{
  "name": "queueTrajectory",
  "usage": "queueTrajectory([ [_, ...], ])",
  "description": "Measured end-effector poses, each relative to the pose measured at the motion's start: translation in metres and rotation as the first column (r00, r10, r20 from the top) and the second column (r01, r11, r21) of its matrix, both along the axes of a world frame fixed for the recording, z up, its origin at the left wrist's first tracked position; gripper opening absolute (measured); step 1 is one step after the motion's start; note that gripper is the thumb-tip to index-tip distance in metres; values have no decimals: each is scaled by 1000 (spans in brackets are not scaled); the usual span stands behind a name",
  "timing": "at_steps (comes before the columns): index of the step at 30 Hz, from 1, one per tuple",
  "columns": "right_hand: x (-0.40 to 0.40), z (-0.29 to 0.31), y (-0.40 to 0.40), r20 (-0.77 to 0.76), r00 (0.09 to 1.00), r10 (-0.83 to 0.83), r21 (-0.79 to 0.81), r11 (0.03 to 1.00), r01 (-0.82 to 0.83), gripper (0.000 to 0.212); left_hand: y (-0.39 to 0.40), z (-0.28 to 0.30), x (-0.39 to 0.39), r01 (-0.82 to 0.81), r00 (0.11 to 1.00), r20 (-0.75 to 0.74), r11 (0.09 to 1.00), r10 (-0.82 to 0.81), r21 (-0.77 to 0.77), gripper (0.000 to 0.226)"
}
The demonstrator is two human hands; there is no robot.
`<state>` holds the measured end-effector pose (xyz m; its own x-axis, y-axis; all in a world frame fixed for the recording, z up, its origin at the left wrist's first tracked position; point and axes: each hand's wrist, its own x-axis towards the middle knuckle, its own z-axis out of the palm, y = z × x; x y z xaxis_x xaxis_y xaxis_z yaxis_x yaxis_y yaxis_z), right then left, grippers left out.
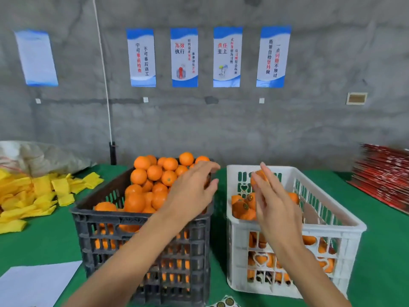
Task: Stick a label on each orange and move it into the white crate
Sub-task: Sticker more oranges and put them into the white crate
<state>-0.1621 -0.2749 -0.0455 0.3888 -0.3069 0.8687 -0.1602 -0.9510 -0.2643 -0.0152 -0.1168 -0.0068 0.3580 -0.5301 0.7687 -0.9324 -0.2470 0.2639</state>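
A black crate (141, 220) heaped with unlabelled oranges (155, 180) stands left of a white crate (345, 220) holding several labelled oranges (245, 206). My left hand (190, 191) hovers over the black crate's right side, fingers spread and loosely bent, holding nothing that I can see. My right hand (272, 202) is raised over the white crate's left part, fingers nearly straight, with one orange (259, 176) at its fingertips. A sheet of round labels (225, 302) peeks in at the bottom edge.
Both crates sit on a green tabletop (44, 244). Yellow foam sleeves (33, 196) are piled at the left, a white sheet (37, 284) lies at the bottom left, and red flat packs (385, 173) are stacked at the right. A grey wall with posters rises behind.
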Motion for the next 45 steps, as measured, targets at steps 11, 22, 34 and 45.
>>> queueTrajectory([
  [11,54,-39,-38,-347,936,-57,27,997,70,33,26,-26,169,12,606,-485,602,630,798,78],
  [22,46,-15,-18,-371,915,156,76,988,-137,38,18,7,102,-160,946,-240,956,219,244,69],
  [34,-31,-77,73,-3,860,510,459,765,-452,74,42,-131,-80,274,894,-322,949,-311,-156,76],
  [45,-65,-199,57,-478,545,688,636,700,-326,82,66,-260,-71,327,387,-874,930,-294,-168,72],
])
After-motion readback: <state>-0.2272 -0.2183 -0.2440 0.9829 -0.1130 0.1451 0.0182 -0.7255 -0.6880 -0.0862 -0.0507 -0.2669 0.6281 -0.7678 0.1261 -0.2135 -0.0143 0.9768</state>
